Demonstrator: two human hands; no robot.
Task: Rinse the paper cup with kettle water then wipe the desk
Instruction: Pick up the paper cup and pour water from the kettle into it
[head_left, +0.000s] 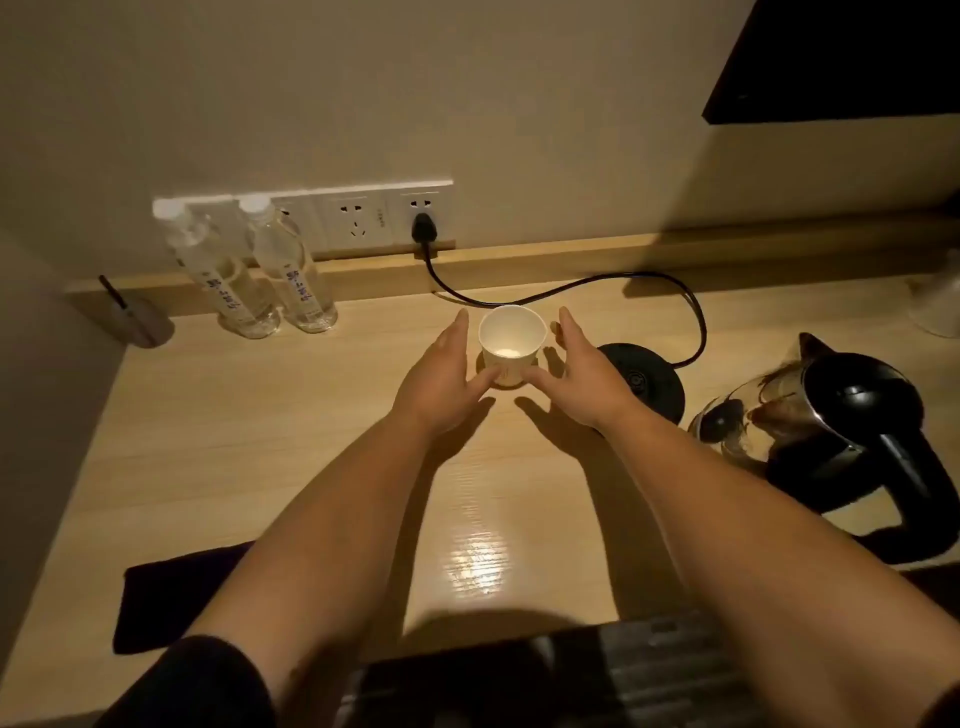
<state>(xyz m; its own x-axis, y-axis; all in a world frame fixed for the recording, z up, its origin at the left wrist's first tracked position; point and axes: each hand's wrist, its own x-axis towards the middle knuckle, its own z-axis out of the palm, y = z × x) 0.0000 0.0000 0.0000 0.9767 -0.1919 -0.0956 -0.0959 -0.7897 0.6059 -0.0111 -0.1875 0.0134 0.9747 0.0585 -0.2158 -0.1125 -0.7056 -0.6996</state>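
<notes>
A white paper cup (511, 339) stands upright on the light wooden desk (249, 431), near the back middle. My left hand (441, 382) is at its left side and my right hand (582, 374) at its right side, fingers spread, thumbs touching the cup's lower wall. A glass kettle (810, 415) with a black lid and handle stands off its base at the right. Its round black base (647, 384) lies just right of my right hand. A dark cloth (171, 592) lies flat at the front left.
Two clear water bottles (260, 275) stand at the back left by the wall. A black cord (571, 288) runs from the wall socket (423, 226) to the base. A small grey holder (140, 317) sits at the far left. A dark object (597, 675) fills the front edge.
</notes>
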